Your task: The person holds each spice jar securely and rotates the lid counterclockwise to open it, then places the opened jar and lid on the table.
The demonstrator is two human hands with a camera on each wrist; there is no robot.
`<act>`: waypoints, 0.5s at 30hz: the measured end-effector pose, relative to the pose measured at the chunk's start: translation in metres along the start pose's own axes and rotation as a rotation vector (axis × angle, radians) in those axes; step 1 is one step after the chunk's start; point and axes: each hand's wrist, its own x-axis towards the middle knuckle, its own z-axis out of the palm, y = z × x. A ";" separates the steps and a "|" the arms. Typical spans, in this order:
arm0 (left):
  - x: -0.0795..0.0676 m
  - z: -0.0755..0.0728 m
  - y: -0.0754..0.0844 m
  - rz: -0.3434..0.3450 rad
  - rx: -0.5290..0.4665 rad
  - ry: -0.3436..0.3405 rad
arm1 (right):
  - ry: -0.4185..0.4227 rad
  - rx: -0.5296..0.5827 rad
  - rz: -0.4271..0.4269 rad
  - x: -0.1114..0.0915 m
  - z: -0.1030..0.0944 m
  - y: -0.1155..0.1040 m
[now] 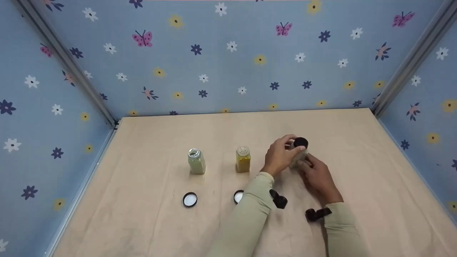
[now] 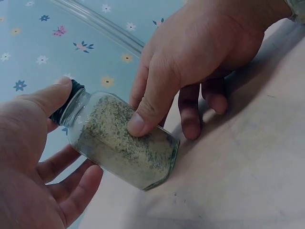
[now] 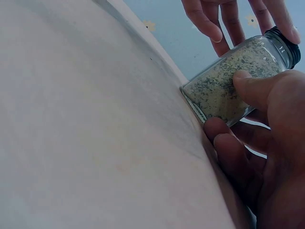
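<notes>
My right hand (image 1: 320, 177) grips the glass body of a spice jar (image 2: 121, 138), its thumb across one flat side. The jar holds a pale mix with dark green flecks. My left hand (image 1: 280, 156) pinches the jar's black cap (image 1: 301, 143) between thumb and fingers. The cap sits on the neck. In the right wrist view the bottom of the jar is at the tabletop; whether it touches cannot be told. Left of the hands stands an uncapped jar of yellow powder (image 1: 243, 163) with a perforated shaker top. Farther left is an open-topped jar of pale green powder (image 1: 197, 165).
A black-rimmed lid (image 1: 190, 199) with a white inside lies in front of the green jar. Another such lid (image 1: 238, 196) is partly hidden by the left sleeve. Patterned blue walls (image 1: 228, 71) enclose the cloth-covered table (image 1: 142, 214) at the back and sides.
</notes>
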 end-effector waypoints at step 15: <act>0.001 -0.007 -0.002 0.046 0.037 -0.087 | -0.012 0.000 0.002 0.000 0.000 0.002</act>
